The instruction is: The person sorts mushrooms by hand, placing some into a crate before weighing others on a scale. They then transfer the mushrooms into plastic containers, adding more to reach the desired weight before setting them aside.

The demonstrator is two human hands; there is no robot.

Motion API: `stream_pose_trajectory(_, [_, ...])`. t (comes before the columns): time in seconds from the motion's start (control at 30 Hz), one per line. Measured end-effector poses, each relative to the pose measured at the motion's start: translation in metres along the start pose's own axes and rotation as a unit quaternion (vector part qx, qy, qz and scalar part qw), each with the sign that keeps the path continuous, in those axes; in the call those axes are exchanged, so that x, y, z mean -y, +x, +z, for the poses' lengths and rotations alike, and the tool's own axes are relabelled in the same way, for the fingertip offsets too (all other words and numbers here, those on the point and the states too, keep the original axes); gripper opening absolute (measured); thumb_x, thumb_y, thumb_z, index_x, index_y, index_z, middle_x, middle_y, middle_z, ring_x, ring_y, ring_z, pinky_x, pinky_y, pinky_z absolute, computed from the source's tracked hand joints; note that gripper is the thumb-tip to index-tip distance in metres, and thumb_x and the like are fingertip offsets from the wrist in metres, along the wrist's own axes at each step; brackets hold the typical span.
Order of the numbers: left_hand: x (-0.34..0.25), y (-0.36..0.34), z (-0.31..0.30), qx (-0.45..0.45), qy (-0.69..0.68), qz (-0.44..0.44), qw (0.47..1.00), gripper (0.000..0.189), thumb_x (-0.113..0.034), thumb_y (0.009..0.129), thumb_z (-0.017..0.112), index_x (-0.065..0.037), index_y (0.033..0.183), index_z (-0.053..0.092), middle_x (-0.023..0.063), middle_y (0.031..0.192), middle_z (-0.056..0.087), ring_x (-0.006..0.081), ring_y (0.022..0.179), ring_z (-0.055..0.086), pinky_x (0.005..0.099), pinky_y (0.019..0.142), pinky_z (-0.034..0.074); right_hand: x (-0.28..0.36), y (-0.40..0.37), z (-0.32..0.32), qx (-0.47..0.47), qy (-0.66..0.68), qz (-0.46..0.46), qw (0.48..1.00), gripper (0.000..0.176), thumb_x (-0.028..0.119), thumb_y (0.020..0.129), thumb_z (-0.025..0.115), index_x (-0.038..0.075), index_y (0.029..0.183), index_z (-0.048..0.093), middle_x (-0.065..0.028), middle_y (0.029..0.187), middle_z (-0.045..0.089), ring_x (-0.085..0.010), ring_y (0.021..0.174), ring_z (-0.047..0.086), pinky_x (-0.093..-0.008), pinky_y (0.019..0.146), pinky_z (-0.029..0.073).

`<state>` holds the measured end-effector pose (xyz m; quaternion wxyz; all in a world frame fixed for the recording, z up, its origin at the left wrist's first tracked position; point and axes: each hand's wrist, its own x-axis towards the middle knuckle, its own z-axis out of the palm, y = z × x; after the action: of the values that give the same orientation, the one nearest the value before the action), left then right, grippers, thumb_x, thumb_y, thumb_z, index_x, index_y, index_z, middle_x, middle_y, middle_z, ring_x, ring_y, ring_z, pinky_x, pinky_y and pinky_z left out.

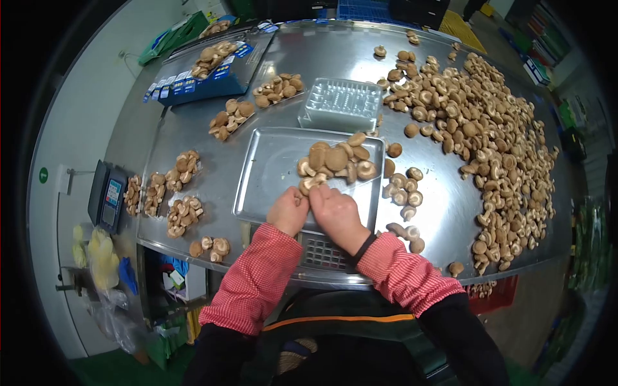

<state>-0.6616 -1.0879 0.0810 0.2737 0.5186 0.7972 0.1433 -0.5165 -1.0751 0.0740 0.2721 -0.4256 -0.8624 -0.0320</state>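
My left hand (pixel 288 211) and my right hand (pixel 338 213) meet over a shallow metal tray (pixel 264 172). Both have curled, closed fingers. A shiitake mushroom (pixel 309 184) shows right at the fingertips, mostly against my right hand; whatever my left fingers pinch is hidden. Just beyond lies a pile of shiitake mushrooms (pixel 335 157) on the tray's right half, seemingly on a clear container whose edge shows at the right. Behind the tray stands a stack of clear plastic punnets (pixel 341 104).
A large heap of loose mushrooms (pixel 499 141) covers the table's right side. Filled portions (pixel 185 215) sit at the left, near a scale display (pixel 111 198). A blue box with labels (pixel 206 83) stands at the back left. Loose mushrooms (pixel 404 186) lie beside the tray.
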Motion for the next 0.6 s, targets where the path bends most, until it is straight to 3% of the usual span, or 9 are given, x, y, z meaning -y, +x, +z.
stream_pose_trajectory(0.07, [0.01,0.006,0.004,-0.005,-0.014,0.023,1.0,0.027,-0.03,0.087,0.064,-0.006,0.098,0.065,0.0134,0.078,0.069,0.0327,0.075,0.068,0.0426,0.068,0.051,0.004,-0.005,-0.008,-0.003,0.019,0.011,1.0,0.014,0.01,0.077,0.061,0.008,0.089,0.055,-0.0054,0.079,0.055,-0.0176,0.068,0.062,-0.0305,0.052,0.049])
stream_pose_trajectory(0.13, [0.015,0.008,0.004,-0.002,-0.045,0.043,0.998,0.029,-0.032,0.087,0.064,-0.005,0.1,0.065,0.0146,0.077,0.068,0.033,0.074,0.067,0.0427,0.067,0.05,-0.003,-0.013,-0.025,0.003,0.16,0.055,0.986,0.022,0.009,0.083,0.062,0.005,0.104,0.058,-0.0093,0.083,0.057,-0.0254,0.073,0.064,-0.036,0.058,0.052])
stream_pose_trajectory(0.17, [0.016,0.009,0.003,0.008,-0.067,0.04,0.997,0.029,-0.027,0.087,0.068,-0.002,0.1,0.065,0.01,0.073,0.066,0.0244,0.067,0.065,0.0377,0.063,0.05,-0.01,-0.017,-0.043,-0.002,0.199,0.07,0.978,0.025,0.009,0.084,0.063,0.005,0.109,0.058,-0.0105,0.085,0.058,-0.0278,0.074,0.064,-0.0377,0.06,0.053])
stream_pose_trajectory(0.23, [0.026,0.015,0.003,0.033,-0.101,0.039,0.994,0.031,-0.027,0.086,0.069,-0.002,0.103,0.065,0.0098,0.078,0.069,0.0221,0.072,0.066,0.0359,0.067,0.051,-0.034,-0.039,-0.056,-0.026,0.234,0.118,0.965,0.032,0.01,0.087,0.065,0.004,0.118,0.059,-0.0137,0.092,0.061,-0.035,0.079,0.064,-0.0429,0.066,0.053])
stream_pose_trajectory(0.3, [0.03,0.015,-0.004,0.043,-0.148,0.037,0.987,0.032,-0.024,0.085,0.073,-0.001,0.106,0.065,0.0066,0.078,0.069,0.017,0.072,0.064,0.0323,0.069,0.052,-0.072,-0.066,-0.062,-0.042,0.215,0.199,0.955,0.021,0.009,0.087,0.064,0.005,0.108,0.062,-0.0131,0.092,0.062,-0.034,0.079,0.064,-0.044,0.066,0.052])
stream_pose_trajectory(0.37, [0.046,0.019,-0.009,0.035,-0.166,0.032,0.985,0.03,-0.022,0.085,0.073,0.0,0.105,0.065,0.0043,0.076,0.066,0.0132,0.069,0.061,0.0295,0.066,0.05,-0.107,-0.097,-0.063,0.002,0.092,0.272,0.958,0.012,0.013,0.087,0.066,0.006,0.094,0.06,-0.0135,0.086,0.063,-0.0339,0.076,0.064,-0.0451,0.065,0.051])
stream_pose_trajectory(0.53, [0.051,0.016,-0.037,0.039,-0.294,0.019,0.955,0.02,-0.014,0.089,0.07,0.0,0.103,0.063,-0.0023,0.072,0.06,0.0053,0.061,0.053,0.0225,0.055,0.044,-0.142,-0.138,-0.047,0.168,-0.008,0.369,0.914,0.043,0.04,0.084,0.073,0.001,0.094,0.059,-0.0178,0.082,0.068,-0.0363,0.074,0.068,-0.0446,0.066,0.053])
stream_pose_trajectory(0.6, [0.053,0.016,-0.045,0.031,-0.291,0.011,0.956,0.021,-0.015,0.09,0.07,0.0,0.103,0.063,-0.0023,0.072,0.06,0.0059,0.061,0.053,0.0226,0.055,0.045,-0.139,-0.137,-0.041,0.127,0.025,0.412,0.902,0.047,0.041,0.082,0.073,-0.001,0.096,0.059,-0.0194,0.083,0.069,-0.0372,0.075,0.069,-0.044,0.069,0.054])
